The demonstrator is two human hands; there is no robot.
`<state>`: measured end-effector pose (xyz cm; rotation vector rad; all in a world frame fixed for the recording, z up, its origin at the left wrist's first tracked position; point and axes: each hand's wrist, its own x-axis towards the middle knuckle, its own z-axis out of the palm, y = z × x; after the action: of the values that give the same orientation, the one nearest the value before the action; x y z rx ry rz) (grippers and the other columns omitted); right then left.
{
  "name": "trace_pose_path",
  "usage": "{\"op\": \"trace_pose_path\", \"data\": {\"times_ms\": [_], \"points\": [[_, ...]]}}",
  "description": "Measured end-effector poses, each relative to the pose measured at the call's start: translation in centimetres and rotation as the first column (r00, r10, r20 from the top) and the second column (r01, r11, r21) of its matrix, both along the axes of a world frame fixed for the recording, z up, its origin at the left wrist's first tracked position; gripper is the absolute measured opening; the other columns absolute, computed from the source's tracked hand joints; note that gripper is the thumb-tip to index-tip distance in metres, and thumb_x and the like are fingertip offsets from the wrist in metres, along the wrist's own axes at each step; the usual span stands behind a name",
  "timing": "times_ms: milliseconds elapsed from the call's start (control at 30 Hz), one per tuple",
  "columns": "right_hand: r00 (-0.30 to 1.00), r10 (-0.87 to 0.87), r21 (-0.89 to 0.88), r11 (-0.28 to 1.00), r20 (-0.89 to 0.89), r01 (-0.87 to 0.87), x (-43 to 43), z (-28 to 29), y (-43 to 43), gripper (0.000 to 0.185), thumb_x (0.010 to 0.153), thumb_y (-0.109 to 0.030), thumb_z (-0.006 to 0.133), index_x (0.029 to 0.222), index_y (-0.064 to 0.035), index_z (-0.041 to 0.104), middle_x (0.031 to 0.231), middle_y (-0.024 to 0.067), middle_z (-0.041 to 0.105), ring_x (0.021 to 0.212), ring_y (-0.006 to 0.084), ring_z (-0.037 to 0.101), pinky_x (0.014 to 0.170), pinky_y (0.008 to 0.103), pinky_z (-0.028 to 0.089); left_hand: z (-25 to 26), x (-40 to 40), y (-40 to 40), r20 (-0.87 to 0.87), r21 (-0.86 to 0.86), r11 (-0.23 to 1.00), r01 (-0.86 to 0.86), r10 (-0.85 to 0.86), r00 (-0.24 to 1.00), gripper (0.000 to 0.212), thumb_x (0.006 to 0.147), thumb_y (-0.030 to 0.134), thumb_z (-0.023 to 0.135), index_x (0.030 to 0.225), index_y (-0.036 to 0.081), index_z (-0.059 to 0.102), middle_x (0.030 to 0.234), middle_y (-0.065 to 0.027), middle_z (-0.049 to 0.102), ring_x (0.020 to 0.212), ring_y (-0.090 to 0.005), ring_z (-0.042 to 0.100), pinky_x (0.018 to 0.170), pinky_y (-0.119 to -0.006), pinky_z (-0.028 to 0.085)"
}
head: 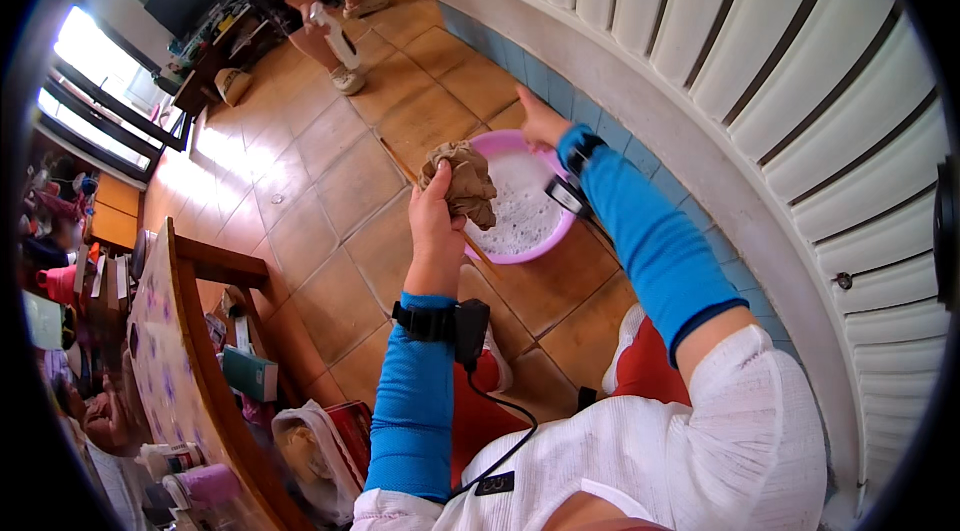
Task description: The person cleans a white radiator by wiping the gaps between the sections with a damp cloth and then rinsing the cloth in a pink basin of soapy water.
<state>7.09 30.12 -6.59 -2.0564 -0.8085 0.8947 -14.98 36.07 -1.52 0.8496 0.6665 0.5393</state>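
My left hand [437,219] is closed around a crumpled brown cloth [461,184] and a thin wooden stick [484,258] that slants past it at both sides. To the right, a pink plastic basin [517,258] of foamy, sudsy water stands on the tiled floor. Above the basin's upper right rim is my right hand [541,123], with a finger stretched out towards the wall and no object seen in it. The other fingers are partly hidden, and whether they touch the rim cannot be told.
A white slatted panel [720,28] and a blue-tiled wall base [630,148] run along the right. At the left stands a wooden table [161,351] with a patterned cover. Another person's hand [309,11] holds a white spray bottle [334,35] farther back. A bag [285,422] stands near the table.
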Motion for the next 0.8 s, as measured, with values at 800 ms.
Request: {"op": "trace_pose_path", "data": {"times_ms": [800], "points": [[0.985, -0.165, -0.583, 0.805, -0.042, 0.11, -0.5, 1.6, -5.4, 0.091, 0.077, -0.012, 0.054, 0.137, -0.0222, -0.013, 0.062, 0.0074, 0.051, 0.051, 0.0122, 0.046, 0.043, 0.0305, 0.037, -1.4, -1.5, 1.0, -0.032, 0.019, 0.999, -0.03, 0.031, 0.999, 0.014, 0.082, 0.021, 0.056, 0.092, 0.013, 0.05, 0.075, 0.001, 0.059, 0.054, -0.0078, 0.054, 0.033, -0.019, 0.025]]}}
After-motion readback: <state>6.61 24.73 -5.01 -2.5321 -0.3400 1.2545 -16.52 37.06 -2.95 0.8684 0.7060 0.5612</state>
